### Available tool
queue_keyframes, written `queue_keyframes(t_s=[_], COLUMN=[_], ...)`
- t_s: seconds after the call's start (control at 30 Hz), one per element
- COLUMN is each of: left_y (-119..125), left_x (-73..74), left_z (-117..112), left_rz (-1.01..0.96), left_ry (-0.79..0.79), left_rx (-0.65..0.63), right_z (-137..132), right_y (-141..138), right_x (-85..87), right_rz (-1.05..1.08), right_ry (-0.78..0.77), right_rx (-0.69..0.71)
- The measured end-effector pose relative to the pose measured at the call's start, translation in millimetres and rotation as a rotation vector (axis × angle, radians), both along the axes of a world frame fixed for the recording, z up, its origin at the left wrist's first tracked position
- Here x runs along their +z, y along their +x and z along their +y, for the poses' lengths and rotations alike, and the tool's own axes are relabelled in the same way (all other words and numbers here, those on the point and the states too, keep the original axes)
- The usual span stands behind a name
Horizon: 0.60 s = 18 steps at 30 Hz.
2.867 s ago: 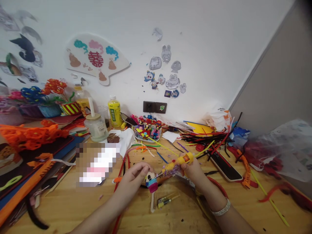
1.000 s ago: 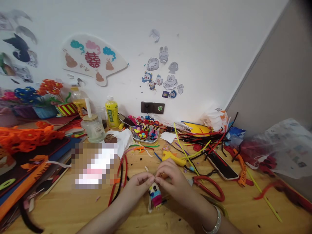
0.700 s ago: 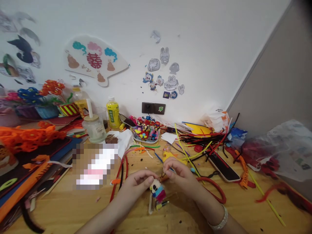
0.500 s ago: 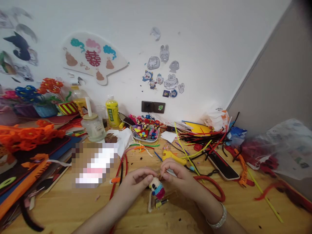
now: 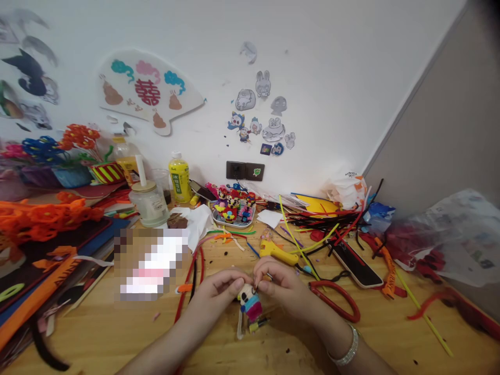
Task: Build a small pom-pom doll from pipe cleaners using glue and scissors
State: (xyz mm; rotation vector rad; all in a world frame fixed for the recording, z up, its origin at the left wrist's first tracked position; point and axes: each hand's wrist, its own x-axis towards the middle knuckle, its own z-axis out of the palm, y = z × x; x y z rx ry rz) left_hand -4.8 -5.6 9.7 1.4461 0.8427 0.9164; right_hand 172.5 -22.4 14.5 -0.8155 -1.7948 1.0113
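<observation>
Holding a little fuzzy figure [image 5: 250, 304] by the top left of its head, with my left hand [image 5: 223, 289] closed down to a thumb-and-finger pinch. It's low in front of me, just above the desk [image 5: 128, 338], tilted a bit, pale head up top, blue band in the middle, magenta at the bottom. My right hand [image 5: 284, 286] is right up against the other side of the head, fingers curled in and tips nearly together. Honestly can't tell if there's something tiny between them, my own knuckles and the blur hide it. Sparkly bracelet [image 5: 349, 350] on that wrist, btw.

Just below the figure there's a small yellow and black piece [image 5: 259, 325] lying on the wood. The yellow glue gun [image 5: 278, 253] is just beyond my right knuckles, and a red loop [image 5: 344, 308] sits off to the right of that hand. Farther back there's a tray [image 5: 235, 225] packed with colorful finished-looking figures [image 5: 232, 202], with a yellow-green drink bottle [image 5: 179, 179] to its left and a messy pile of pipe cleaners [image 5: 326, 221] to its right.
</observation>
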Motion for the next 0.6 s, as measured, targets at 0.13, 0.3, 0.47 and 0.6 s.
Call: queue_keyframes(t_s=[0.13,0.3,0.47,0.6], left_y=[1.0,2.4,4.3,6.6], left_x=[-0.6,0.2,0.7,1.4], left_z=[-0.6,-1.3,-3.6,-6.8], left_rz=[-0.011,-0.032,-0.045,-0.047], left_ry=[-0.02,-0.066,-0.107,-0.137], left_rx=[-0.004,0.025,0.034,0.053], right_z=[0.3,1.0,0.2,1.0], right_y=[-1.8,-2.9,-1.7,0.5], right_x=[-1.7,-4.5,-1.6,2.2], right_rz=[0.052,0.086,-0.001,-0.091], right_ry=[-0.025,-0.042,-0.016,0.043], right_rx=[0.014,0.028,0.017,0.029])
